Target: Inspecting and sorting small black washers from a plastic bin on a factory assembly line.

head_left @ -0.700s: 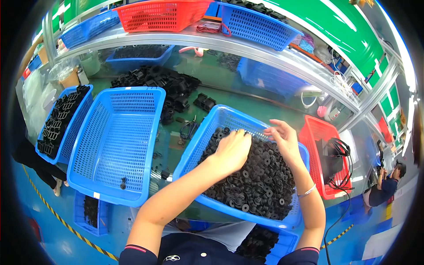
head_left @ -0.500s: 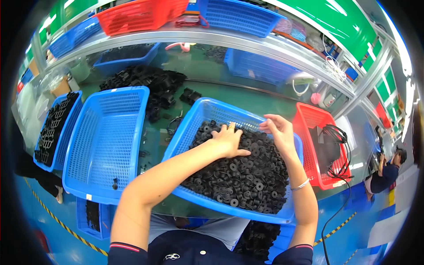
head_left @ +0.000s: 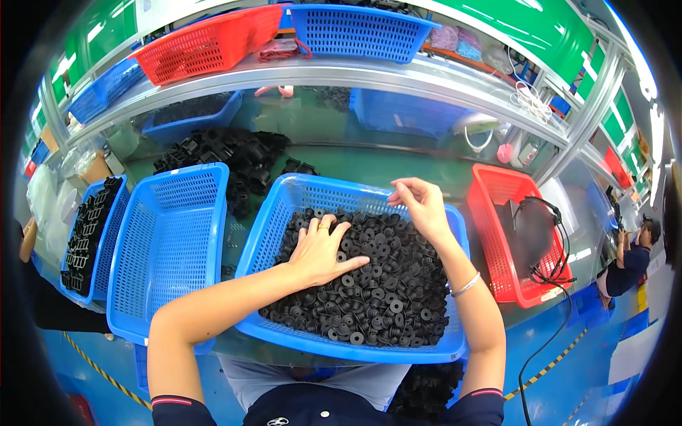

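A blue perforated basket [head_left: 312,346] in front of me holds a heap of small black ringed rubber-like parts [head_left: 387,284], many with a hole through the middle. My left hand [head_left: 320,252] lies spread on the heap, palm down, toward the basket's far left side. It wears a ring and grips nothing that I can see. My right hand [head_left: 423,209] is raised over the far right part of the basket. Its fingers are bent and the thumb comes close to them. Whatever might be between those fingertips is hidden or too small to make out.
On the left stand an unfilled blue basket [head_left: 169,170] and a narrower one with black frame-like parts [head_left: 89,241]. Black parts [head_left: 238,160] are piled behind. A red basket [head_left: 490,234] with black cable [head_left: 561,241] is on the right. A metal-edged shelf [head_left: 341,74] crosses above.
The filled basket now sits straighter and farther left in view, with both hands shifted left as well. My right fingers look more drawn together. The whole view has tilted slightly.
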`<state>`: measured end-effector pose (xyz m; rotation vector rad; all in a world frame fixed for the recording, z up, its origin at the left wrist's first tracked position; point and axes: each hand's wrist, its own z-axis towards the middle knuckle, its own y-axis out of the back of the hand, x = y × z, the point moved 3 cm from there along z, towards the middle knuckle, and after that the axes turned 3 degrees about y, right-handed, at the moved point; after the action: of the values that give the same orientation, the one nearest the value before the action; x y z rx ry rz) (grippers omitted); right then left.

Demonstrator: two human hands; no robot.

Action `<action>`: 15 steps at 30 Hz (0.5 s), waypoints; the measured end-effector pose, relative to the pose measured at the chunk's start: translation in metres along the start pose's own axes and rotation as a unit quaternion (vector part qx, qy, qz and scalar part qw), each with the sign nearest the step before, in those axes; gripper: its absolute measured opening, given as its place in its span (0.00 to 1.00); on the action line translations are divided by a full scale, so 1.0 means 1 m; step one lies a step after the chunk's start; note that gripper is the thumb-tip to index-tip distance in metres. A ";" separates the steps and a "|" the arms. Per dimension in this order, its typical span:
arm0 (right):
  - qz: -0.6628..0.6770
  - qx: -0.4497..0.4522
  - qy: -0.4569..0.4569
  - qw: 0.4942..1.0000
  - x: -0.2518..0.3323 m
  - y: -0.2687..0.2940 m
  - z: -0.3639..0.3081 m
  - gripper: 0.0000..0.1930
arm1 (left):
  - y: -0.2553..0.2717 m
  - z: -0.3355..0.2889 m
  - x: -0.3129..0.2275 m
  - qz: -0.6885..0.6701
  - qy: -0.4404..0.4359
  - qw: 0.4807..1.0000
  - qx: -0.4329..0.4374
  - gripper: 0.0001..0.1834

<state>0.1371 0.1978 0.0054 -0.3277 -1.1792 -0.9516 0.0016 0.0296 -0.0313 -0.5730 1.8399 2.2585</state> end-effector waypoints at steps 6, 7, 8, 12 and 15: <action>-0.020 0.035 -0.008 0.999 0.000 -0.016 -0.001 0.11 | 0.004 -0.009 -0.008 -0.047 -0.001 0.998 0.037 0.32; -0.024 0.043 -0.010 0.999 -0.002 -0.018 -0.001 0.12 | 0.006 -0.009 -0.007 -0.063 0.013 0.996 0.059 0.29; -0.026 0.043 -0.016 0.999 -0.003 -0.019 -0.003 0.12 | 0.007 -0.009 -0.007 -0.079 0.026 0.993 0.080 0.26; -0.037 0.050 -0.031 0.998 -0.003 -0.022 -0.008 0.11 | 0.006 -0.005 0.012 -0.182 -0.005 0.982 0.048 0.18; -0.024 0.064 -0.030 0.997 0.002 -0.028 -0.013 0.11 | 0.012 0.005 0.029 -0.353 0.063 0.929 0.090 0.12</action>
<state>0.1233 0.1718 -0.0046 -0.2271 -1.3007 -0.9088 -0.0295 0.0285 -0.0315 -1.1441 1.5188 1.5869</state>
